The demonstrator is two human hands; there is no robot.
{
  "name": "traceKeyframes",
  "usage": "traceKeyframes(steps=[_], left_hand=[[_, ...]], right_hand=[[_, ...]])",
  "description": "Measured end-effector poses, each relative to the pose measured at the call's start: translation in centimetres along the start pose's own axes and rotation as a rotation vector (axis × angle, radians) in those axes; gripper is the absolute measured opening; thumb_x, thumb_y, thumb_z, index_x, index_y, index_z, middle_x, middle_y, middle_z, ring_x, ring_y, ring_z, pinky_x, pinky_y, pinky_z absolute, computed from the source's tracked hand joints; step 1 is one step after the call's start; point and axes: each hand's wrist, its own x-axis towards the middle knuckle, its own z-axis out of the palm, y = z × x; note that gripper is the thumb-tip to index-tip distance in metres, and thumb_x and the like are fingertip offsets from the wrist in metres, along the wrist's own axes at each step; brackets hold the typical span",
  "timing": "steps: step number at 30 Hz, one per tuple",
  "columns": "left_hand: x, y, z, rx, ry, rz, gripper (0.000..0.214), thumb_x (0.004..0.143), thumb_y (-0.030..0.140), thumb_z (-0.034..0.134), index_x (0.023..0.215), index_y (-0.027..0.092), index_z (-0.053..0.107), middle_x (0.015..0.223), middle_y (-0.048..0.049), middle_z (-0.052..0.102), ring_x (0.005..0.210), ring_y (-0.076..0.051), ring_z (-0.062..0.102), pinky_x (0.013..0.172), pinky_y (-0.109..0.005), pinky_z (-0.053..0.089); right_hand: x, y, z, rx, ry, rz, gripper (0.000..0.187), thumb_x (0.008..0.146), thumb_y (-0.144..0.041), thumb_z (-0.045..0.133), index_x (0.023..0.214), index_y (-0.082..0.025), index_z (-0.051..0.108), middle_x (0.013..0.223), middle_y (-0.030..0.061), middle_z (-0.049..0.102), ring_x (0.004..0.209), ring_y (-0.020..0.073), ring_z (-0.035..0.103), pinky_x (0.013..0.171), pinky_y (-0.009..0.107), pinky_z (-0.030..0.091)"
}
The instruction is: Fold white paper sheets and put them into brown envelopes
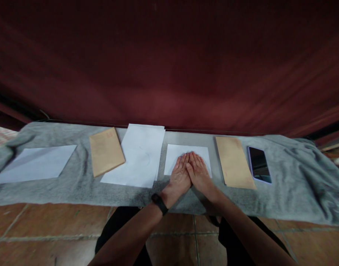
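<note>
My left hand (179,177) and my right hand (199,173) lie flat side by side, fingers stretched out, pressing on a small folded white paper (202,152) in the middle of a grey cloth (75,188). The two hands touch each other along the index fingers. A black band sits on my left wrist. Neither hand grips anything.
On the cloth lie a white sheet (36,162) at far left, a brown envelope (106,150), a stack of white sheets (141,155), another brown envelope (233,162) and a phone (258,164) at right. A dark red wall rises behind. Tiled floor lies below.
</note>
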Motion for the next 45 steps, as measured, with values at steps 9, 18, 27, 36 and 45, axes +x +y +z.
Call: traceKeyframes(steps=[9,18,27,36,45], left_hand=[[-0.8,0.2,0.3,0.019,-0.003,0.015,0.065,0.098,0.020,0.037,0.159,0.006,0.019,0.165,-0.0183,0.025,0.154,-0.028,0.020,0.126,-0.054,0.020],[-0.9,0.7,-1.0,0.054,-0.046,0.031,0.063,0.096,0.019,0.040,0.155,0.000,0.030,0.161,-0.0236,0.033,0.152,-0.030,0.026,0.127,-0.055,0.018],[-0.8,0.9,-2.2,0.099,-0.086,0.075,0.057,0.097,0.017,0.037,0.152,0.001,0.038,0.158,-0.0220,0.039,0.151,-0.031,0.031,0.127,-0.056,0.016],[-1.2,0.4,-2.8,0.000,-0.110,0.079,0.055,0.103,0.025,0.030,0.155,0.006,0.033,0.162,-0.0188,0.032,0.152,-0.030,0.029,0.125,-0.058,0.021],[-0.5,-1.9,-1.7,-0.051,-0.075,-0.118,0.054,0.105,0.031,0.027,0.153,0.007,0.037,0.163,-0.0140,0.033,0.153,-0.023,0.025,0.127,-0.046,0.018]], right_hand=[[-0.5,1.1,-0.1,-0.054,-0.020,0.020,0.062,0.107,-0.042,0.012,0.157,-0.010,0.034,0.163,0.0137,0.034,0.153,0.0219,0.023,0.125,0.047,0.021],[-0.6,1.5,0.1,-0.131,-0.040,-0.020,0.059,0.108,-0.037,0.014,0.157,-0.010,0.033,0.163,0.0142,0.033,0.154,0.0225,0.022,0.125,0.048,0.021],[-0.6,1.8,0.1,-0.111,-0.028,-0.019,0.063,0.108,-0.040,0.010,0.155,-0.007,0.036,0.162,0.0164,0.034,0.154,0.0222,0.021,0.125,0.048,0.021],[-0.4,2.1,0.3,-0.112,-0.020,0.007,0.062,0.108,-0.040,0.012,0.155,-0.008,0.035,0.162,0.0161,0.034,0.153,0.0225,0.024,0.123,0.048,0.024],[-0.4,2.4,0.2,-0.256,0.021,-0.006,0.061,0.107,-0.038,0.029,0.155,-0.002,0.032,0.164,0.0218,0.026,0.153,0.0310,0.024,0.121,0.050,0.026]])
